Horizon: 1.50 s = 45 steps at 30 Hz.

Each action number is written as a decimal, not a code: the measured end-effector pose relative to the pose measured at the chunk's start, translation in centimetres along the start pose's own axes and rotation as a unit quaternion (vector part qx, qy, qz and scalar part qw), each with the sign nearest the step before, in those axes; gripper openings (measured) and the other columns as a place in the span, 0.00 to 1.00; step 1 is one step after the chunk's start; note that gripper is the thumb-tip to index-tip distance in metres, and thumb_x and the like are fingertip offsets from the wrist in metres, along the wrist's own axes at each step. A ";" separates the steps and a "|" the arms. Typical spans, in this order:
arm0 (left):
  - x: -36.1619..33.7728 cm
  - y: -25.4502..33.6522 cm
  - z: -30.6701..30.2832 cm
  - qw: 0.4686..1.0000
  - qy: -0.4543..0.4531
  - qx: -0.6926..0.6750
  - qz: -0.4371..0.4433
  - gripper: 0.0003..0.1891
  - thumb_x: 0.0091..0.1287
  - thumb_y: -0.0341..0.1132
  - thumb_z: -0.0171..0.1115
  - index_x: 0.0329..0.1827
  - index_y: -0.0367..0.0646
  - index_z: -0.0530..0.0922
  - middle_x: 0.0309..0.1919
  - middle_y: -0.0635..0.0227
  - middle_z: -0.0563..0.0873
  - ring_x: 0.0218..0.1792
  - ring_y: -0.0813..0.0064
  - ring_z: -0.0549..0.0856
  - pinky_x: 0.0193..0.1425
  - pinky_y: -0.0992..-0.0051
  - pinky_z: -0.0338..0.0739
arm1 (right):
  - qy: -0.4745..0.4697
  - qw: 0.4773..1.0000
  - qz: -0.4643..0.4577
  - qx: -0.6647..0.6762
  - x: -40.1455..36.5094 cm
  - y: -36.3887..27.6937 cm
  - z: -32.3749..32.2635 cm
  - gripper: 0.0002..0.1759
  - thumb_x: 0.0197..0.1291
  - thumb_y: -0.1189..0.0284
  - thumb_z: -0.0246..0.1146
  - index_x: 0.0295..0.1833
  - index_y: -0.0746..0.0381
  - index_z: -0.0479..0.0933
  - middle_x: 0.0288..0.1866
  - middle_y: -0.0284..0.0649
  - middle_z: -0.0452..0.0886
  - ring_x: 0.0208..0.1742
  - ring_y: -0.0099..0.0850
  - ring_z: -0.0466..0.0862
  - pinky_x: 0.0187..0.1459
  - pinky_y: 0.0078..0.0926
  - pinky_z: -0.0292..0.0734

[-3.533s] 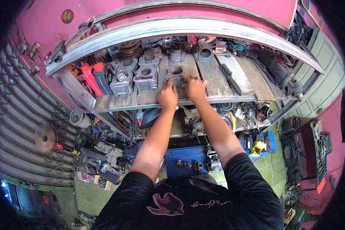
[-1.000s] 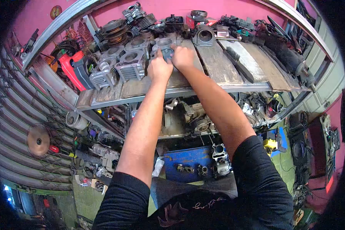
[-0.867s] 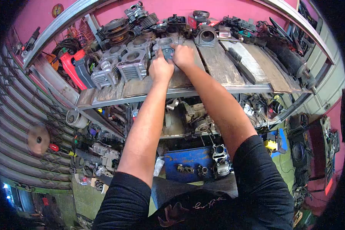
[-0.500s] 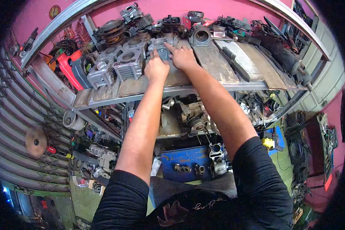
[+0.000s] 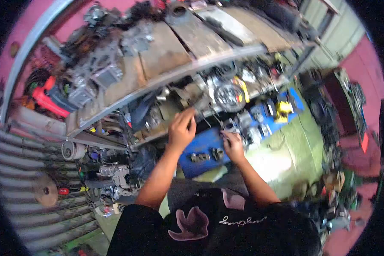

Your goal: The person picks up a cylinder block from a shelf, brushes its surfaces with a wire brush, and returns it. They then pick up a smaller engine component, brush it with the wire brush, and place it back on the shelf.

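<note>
My left hand (image 5: 182, 133) is raised in front of the lower shelf, fingers stretched out, with nothing visible in it. My right hand (image 5: 234, 146) is over the blue surface (image 5: 192, 168), its fingers partly bent beside a grey metal engine part (image 5: 230, 126). Motion blur hides whether the fingers touch that part or hold anything. Small dark metal fittings (image 5: 200, 158) lie on the blue surface between my hands. On the upper wooden shelf stand finned engine cylinders (image 5: 107, 74) and a flat grey metal casting (image 5: 137, 39), away from both hands.
A metal shelf edge (image 5: 170, 77) crosses above my hands. Behind them, the lower shelf holds a round wheel-like part (image 5: 229, 96) and other pieces. A yellow object (image 5: 283, 111) sits at the right on blue. A brush (image 5: 226, 32) lies on the upper shelf.
Both hands have left the grey casting on the upper shelf and come down and back toward me. The view has tilted down and turned right, showing more of the blue surface.
</note>
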State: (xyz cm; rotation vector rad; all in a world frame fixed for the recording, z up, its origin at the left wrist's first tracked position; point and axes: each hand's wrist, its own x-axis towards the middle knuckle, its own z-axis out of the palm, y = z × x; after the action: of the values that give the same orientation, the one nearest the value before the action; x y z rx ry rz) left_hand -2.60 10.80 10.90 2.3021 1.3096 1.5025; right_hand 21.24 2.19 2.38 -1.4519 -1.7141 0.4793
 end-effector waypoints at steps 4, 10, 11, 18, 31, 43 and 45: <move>-20.5 0.7 3.3 0.912 -0.239 -0.076 -0.323 0.09 0.65 0.35 0.71 0.42 0.40 0.84 0.42 0.53 0.85 0.43 0.48 0.85 0.45 0.55 0.80 | -0.008 0.954 0.298 0.028 -19.4 12.5 -3.4 0.21 0.66 0.73 0.64 0.63 0.64 0.81 0.33 0.52 0.87 0.34 0.43 0.88 0.42 0.40 0.83; -37.6 -0.1 2.4 0.766 -0.545 -0.073 -0.331 0.24 0.59 0.45 0.77 0.52 0.38 0.85 0.53 0.44 0.84 0.57 0.42 0.83 0.62 0.53 0.79 | -0.028 0.885 0.443 -0.140 -27.3 12.6 -7.3 0.21 0.61 0.71 0.67 0.61 0.62 0.83 0.33 0.49 0.89 0.35 0.41 0.90 0.42 0.39 0.84; -38.4 0.0 2.5 0.759 -0.553 -0.078 -0.336 0.24 0.59 0.45 0.77 0.52 0.38 0.85 0.53 0.44 0.84 0.57 0.42 0.83 0.62 0.53 0.79 | -0.028 0.882 0.451 -0.136 -27.8 13.1 -6.5 0.21 0.62 0.71 0.67 0.61 0.62 0.83 0.33 0.49 0.89 0.35 0.42 0.90 0.43 0.39 0.84; -34.7 -1.3 9.9 0.822 -0.427 -0.049 -0.374 0.21 0.63 0.39 0.74 0.55 0.37 0.83 0.48 0.45 0.88 0.53 0.45 0.86 0.59 0.54 0.80 | -0.143 0.926 0.314 -0.155 -17.8 14.3 -1.1 0.24 0.61 0.72 0.67 0.64 0.56 0.81 0.51 0.49 0.89 0.50 0.54 0.84 0.57 0.48 0.79; -22.0 -3.5 33.0 0.905 -0.257 -0.067 -0.331 0.44 0.58 0.31 0.76 0.79 0.50 0.65 0.65 0.48 0.79 0.64 0.42 0.79 0.66 0.53 0.78 | -0.363 0.857 0.101 -0.351 2.5 28.6 6.3 0.32 0.61 0.57 0.66 0.73 0.41 0.75 0.59 0.44 0.85 0.65 0.51 0.77 0.60 0.53 0.75; -19.7 -6.3 33.0 0.866 -0.386 0.156 -0.276 0.33 0.42 0.39 0.85 0.55 0.48 0.80 0.46 0.58 0.88 0.53 0.51 0.85 0.53 0.55 0.83 | -0.411 0.834 0.052 -0.364 3.1 28.7 9.6 0.15 0.67 0.64 0.58 0.55 0.50 0.84 0.50 0.38 0.88 0.65 0.41 0.75 0.60 0.46 0.70; -20.1 -7.0 32.3 0.867 -0.382 0.160 -0.276 0.31 0.43 0.39 0.84 0.53 0.48 0.81 0.44 0.57 0.89 0.52 0.50 0.84 0.53 0.54 0.83 | -0.429 0.830 0.059 -0.353 3.1 28.3 10.1 0.19 0.66 0.65 0.60 0.62 0.48 0.81 0.54 0.37 0.87 0.67 0.43 0.75 0.61 0.46 0.71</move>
State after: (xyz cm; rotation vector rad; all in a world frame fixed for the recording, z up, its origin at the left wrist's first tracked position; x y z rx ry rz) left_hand 15.68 12.52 -23.15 2.0239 1.7717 0.1572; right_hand 31.16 14.67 -23.26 -2.0488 -2.7265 0.6665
